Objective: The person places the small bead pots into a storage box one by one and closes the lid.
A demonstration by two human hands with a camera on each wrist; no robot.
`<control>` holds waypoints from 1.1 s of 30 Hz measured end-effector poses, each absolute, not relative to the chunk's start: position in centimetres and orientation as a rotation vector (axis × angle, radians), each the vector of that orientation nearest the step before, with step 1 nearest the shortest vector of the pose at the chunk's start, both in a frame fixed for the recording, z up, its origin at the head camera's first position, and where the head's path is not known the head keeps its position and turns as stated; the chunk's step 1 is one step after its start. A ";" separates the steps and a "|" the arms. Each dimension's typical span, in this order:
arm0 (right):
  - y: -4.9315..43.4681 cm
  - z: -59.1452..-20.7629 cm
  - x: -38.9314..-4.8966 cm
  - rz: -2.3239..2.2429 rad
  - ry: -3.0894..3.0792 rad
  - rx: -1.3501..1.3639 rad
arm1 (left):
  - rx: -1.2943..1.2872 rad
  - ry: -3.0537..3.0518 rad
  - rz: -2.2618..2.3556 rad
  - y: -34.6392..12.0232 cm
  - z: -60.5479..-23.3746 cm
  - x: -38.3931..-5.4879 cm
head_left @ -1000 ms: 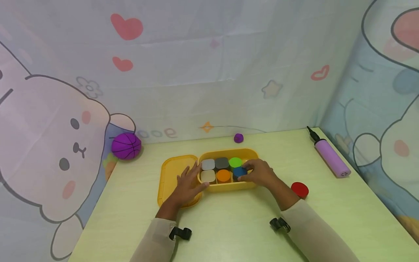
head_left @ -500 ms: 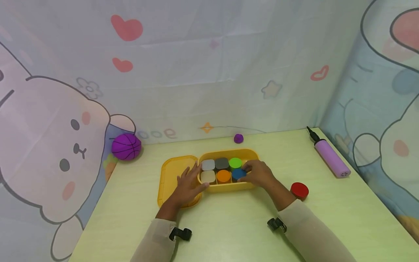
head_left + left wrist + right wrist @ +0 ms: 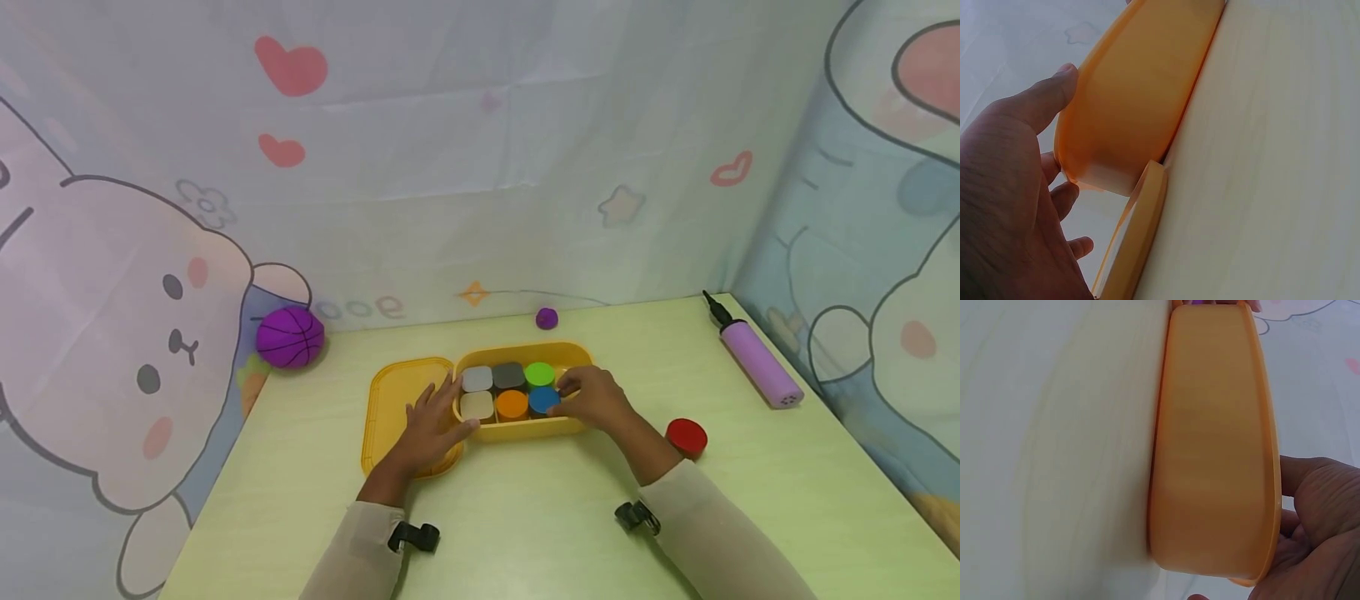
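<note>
A yellow box holds two rows of small pieces: light grey, dark grey and green at the back, beige, orange and blue in front. My right hand reaches over the box's right end and pinches the blue round-topped piece between thumb and fingers, its sides mostly hidden. At the left end my left hand rests with fingers spread, thumb tip at the front rim, other fingertips by the end wall. In the right wrist view the box wall hides the pieces.
A yellow lid lies left of the box, partly under my left hand. A red round piece sits beside my right forearm. Farther off are a purple ball, a small purple object and a lilac hand pump.
The blue piece has shifted slightly left, up beside the orange one, with my right fingers on it. My left hand and the box have hardly moved.
</note>
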State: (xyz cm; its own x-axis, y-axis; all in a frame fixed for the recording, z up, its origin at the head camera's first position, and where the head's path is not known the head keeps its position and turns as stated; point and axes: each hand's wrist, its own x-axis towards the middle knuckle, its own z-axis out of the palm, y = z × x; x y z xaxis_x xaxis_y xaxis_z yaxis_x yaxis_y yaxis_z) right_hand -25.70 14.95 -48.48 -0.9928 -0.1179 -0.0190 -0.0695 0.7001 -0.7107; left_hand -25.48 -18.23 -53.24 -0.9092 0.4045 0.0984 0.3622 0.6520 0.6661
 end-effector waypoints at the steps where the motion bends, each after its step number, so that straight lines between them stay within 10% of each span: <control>1: 15.0 -48.5 -25.7 -1.189 2.839 -0.151 | 0.653 2.802 1.110 -18.2 -53.3 -25.5; 33: 21.5 -48.5 -23.4 -1.591 2.956 -0.454 | 0.672 2.793 1.115 -18.3 -53.1 -25.5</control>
State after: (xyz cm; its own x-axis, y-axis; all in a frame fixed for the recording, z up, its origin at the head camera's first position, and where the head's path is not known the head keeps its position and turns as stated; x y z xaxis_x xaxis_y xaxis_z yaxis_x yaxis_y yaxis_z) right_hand -23.37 21.49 -48.55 -0.9345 -0.1160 0.3367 -0.3449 0.5299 -0.7747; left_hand -25.48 -18.31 -53.10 -0.9032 0.4166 0.1035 0.3733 0.6435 0.6683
